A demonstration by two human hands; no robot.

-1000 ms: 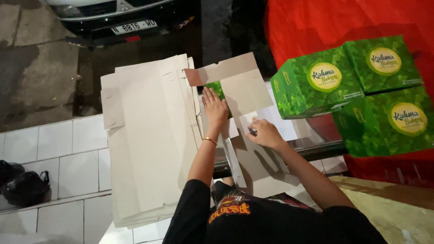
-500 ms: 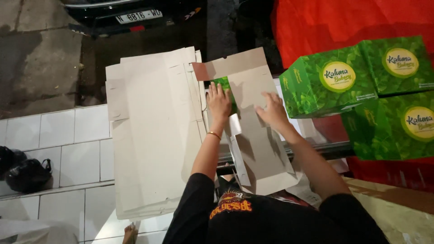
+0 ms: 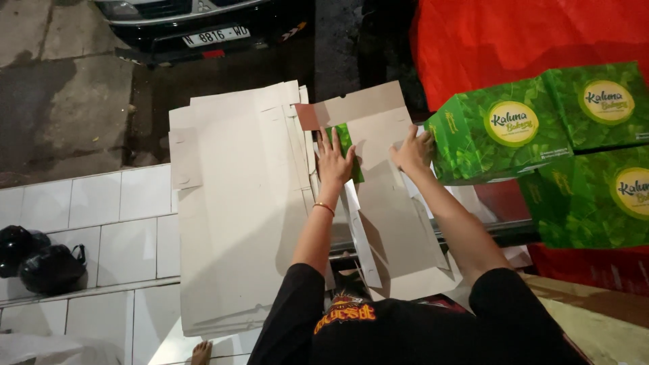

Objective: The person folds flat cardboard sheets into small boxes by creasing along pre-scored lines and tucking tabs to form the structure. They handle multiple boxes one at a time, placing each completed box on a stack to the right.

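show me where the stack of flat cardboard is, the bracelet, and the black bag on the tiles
stack of flat cardboard point(image 3: 236, 216), head view, middle of the top sheet.
bracelet point(image 3: 324, 207), head view, band on the left wrist.
black bag point(image 3: 51, 268), head view, its bulging body.

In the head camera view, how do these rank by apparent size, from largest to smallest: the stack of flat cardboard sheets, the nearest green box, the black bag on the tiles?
1. Stack of flat cardboard sheets, clearly the largest.
2. Nearest green box, though it looks closer to the camera, which may enlarge it.
3. Black bag, the smallest.
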